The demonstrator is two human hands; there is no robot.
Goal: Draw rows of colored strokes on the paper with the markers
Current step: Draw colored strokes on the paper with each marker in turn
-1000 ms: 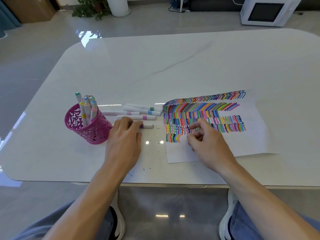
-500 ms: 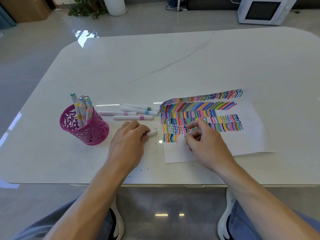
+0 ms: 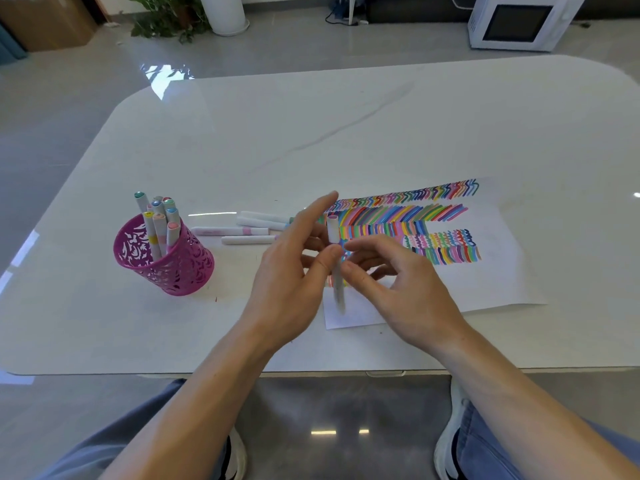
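Note:
A white sheet of paper (image 3: 491, 271) lies right of centre on the table, covered with several rows of coloured strokes. My left hand (image 3: 291, 271) holds a white marker with a purple cap (image 3: 334, 233) upright above the paper's left edge, pinched between thumb and fingers, index finger stretched out. My right hand (image 3: 398, 282) hovers just right of the marker with its fingers curled and apart, close to the barrel; I cannot tell whether they touch it. Three more capped markers (image 3: 239, 232) lie on the table left of the paper.
A pink perforated pen cup (image 3: 180, 268) with several markers stands at the left. The white table (image 3: 346, 116) reaches far back. On the floor behind are a potted plant (image 3: 166, 19) and a white microwave (image 3: 519, 22). My knees and shoes show below the table's near edge.
My left hand picked the purple-capped marker off the table and raised it upright over the paper's edge. My right hand lifted off the paper and came toward the marker.

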